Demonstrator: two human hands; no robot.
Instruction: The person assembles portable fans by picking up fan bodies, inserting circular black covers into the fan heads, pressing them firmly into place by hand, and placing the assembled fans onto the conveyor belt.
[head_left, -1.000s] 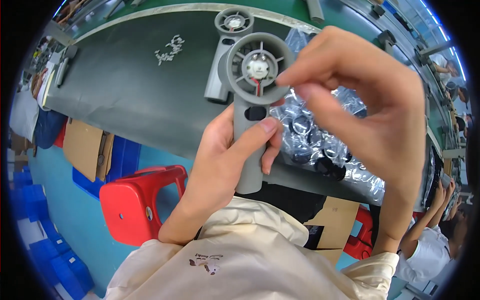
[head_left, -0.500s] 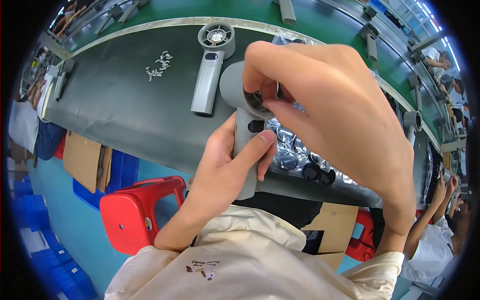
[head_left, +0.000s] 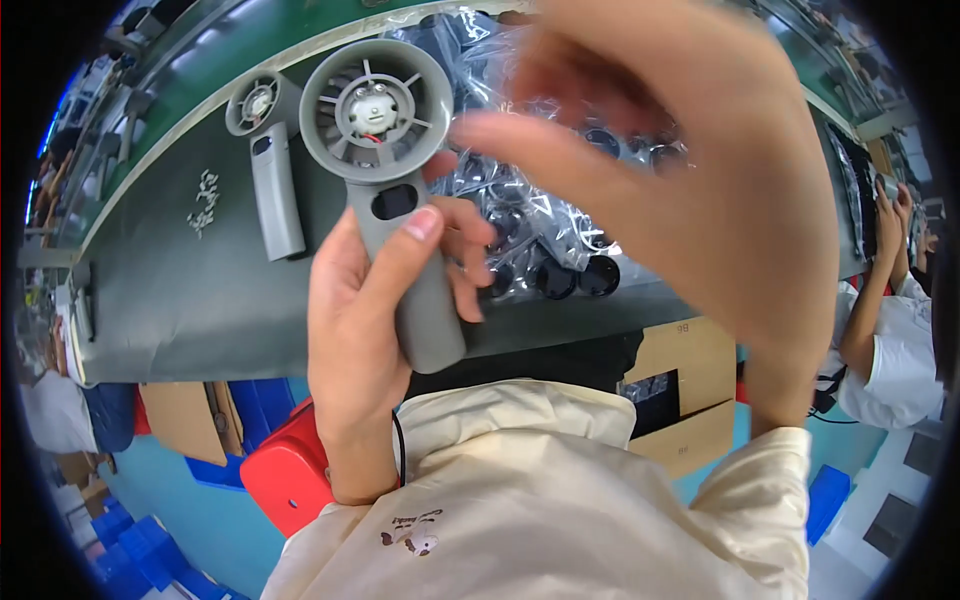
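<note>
My left hand (head_left: 350, 315) is wrapped round the handle of a grey handheld fan (head_left: 430, 315), thumb lying just below its dark oval window. The fan's round head faces up, showing a spoked ring and a white hub with a bit of red wire. Close to the right of the head, my right hand (head_left: 720, 210) is raised, blurred, its thumb apart from the curled fingers and nothing visible between them. Clear plastic bags (head_left: 560, 225) lie under it, with round black parts (head_left: 600, 275) among them. A second handheld fan (head_left: 278, 195) rests on the table to the left.
Small white pieces (head_left: 203, 205) are scattered on the dark table mat (head_left: 150, 300) at far left. Below the table stand a red stool (head_left: 290, 475) and cardboard boxes (head_left: 690, 370). A green conveyor (head_left: 225, 50) runs behind. At right, another person's hands (head_left: 890, 215) are at work.
My right hand has come out of the fan's head and lifted away to the right. The held fan is turned so its spoked face shows. The view has shifted too.
</note>
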